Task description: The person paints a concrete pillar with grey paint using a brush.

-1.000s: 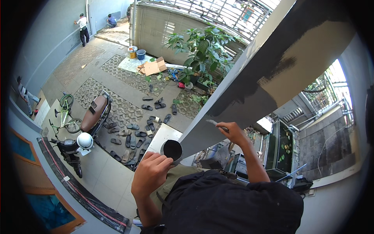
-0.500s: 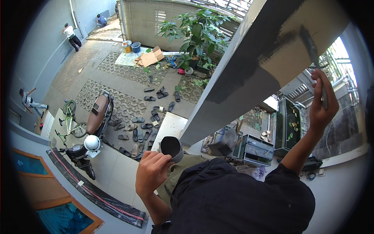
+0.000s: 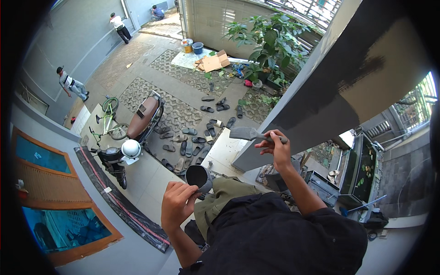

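Note:
My left hand (image 3: 178, 204) pinches the rim of a round grey paint cup (image 3: 198, 178), whose inside looks dark; how much it holds cannot be made out. Away from the wall, my right hand (image 3: 278, 150) grips the handle of a paintbrush (image 3: 247, 133) with grey-coated, flat bristles pointing left toward the cup. Cup and brush are apart. To the upper right stands a broad pillar (image 3: 316, 98), dark grey over much of its face, with a tan patch (image 3: 398, 68) bordered by ragged brush strokes.
Many sandals (image 3: 189, 149) lie on the paving ahead. A motorbike (image 3: 145, 117) carrying a white helmet (image 3: 131, 149) stands left, beside a green bicycle (image 3: 110, 120). Three people are near the far left wall (image 3: 87, 43). A metal box (image 3: 321, 187) and a pond tank (image 3: 362, 169) are at right.
My right hand has brought the brush down and left, off the pillar to near the cup. The view has shifted left. A person at the left has lowered an arm.

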### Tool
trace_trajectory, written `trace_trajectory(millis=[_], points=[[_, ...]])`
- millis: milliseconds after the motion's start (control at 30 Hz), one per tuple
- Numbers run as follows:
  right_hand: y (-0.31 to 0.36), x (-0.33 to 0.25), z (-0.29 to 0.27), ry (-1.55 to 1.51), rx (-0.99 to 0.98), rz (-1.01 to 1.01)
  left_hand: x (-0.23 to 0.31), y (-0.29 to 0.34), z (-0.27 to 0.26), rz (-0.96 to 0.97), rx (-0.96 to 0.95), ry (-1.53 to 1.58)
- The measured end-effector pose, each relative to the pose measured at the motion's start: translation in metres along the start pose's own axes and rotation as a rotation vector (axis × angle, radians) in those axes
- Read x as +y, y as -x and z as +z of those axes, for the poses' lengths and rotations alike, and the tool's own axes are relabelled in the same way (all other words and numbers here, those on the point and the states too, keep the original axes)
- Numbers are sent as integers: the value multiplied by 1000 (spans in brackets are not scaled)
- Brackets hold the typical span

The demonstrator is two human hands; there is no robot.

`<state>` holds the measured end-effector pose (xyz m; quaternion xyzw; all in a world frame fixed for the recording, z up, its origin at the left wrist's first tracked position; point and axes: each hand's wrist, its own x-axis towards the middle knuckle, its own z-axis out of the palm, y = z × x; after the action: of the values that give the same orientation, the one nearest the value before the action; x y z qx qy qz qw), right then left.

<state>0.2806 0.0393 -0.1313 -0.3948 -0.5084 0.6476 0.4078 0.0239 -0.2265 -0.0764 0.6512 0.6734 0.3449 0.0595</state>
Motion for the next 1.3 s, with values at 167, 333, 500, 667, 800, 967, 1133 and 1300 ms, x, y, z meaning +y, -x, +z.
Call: trace_trajectory(millis=[167, 333, 500, 667, 800, 967, 1133, 1300], points=[[18, 37, -57, 115, -210, 418, -2, 12, 7, -88, 16, -9], [54, 39, -128, 76, -293, 561, -6, 7, 18, -95, -66, -9], [70, 48, -150, 178, -324, 654, 0, -11, 29, -70, -112, -15], [71, 47, -131, 0, -441, 620, 6, -32, 46, 17, -106, -22], [57, 23, -110, -89, -484, 507, 7, -46, 65, 94, -80, -22], [49, -48, -91, 262, -344, 61, 5, -57, 87, 156, -70, -36], [53, -124, -75, 692, -243, -350, 3, -59, 97, 191, -80, -44], [52, -153, -59, 869, -396, -418, 2, -61, 96, 213, -95, -47]])
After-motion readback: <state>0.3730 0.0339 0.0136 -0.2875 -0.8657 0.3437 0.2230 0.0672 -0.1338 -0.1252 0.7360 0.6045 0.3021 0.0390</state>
